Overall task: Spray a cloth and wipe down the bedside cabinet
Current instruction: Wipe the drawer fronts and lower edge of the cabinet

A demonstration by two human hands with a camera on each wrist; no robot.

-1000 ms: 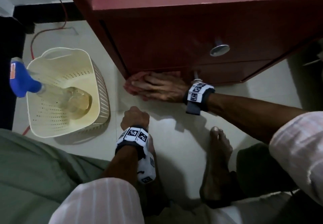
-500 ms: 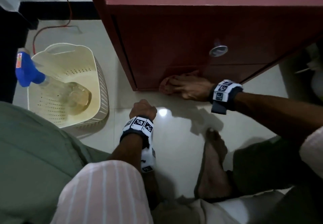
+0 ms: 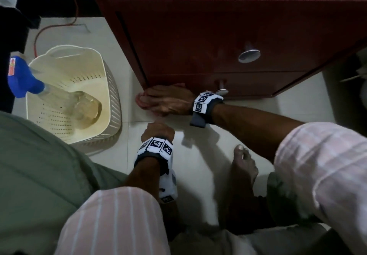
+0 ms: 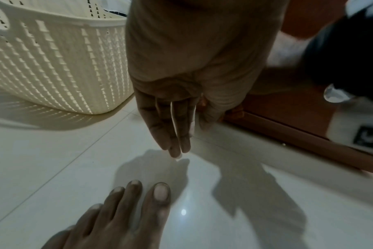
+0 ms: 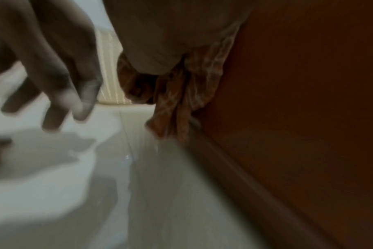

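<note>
The red-brown bedside cabinet (image 3: 198, 46) fills the top of the head view. My right hand (image 3: 168, 101) lies with fingers stretched out on a reddish patterned cloth (image 3: 141, 101) and presses it against the bottom left corner of the cabinet front, just above the floor. The right wrist view shows the cloth (image 5: 181, 101) bunched between my palm and the cabinet (image 5: 298, 101). My left hand (image 3: 157, 130) holds nothing; its straight fingers (image 4: 175, 134) point down at the tiled floor. The spray bottle (image 3: 23, 79), blue-headed with a clear body, leans in a cream basket (image 3: 111, 87) at the left.
Two round metal knobs, upper (image 3: 249, 55) and lower (image 3: 222, 91), stick out of the cabinet front. My bare foot (image 3: 243, 161) rests on the white tiles below my right arm. A red cable (image 3: 39, 36) runs along the floor behind the basket.
Half a second ago the cloth was further right along the cabinet's bottom edge; my right hand has slid it left to the corner. My left hand has stayed at the floor.
</note>
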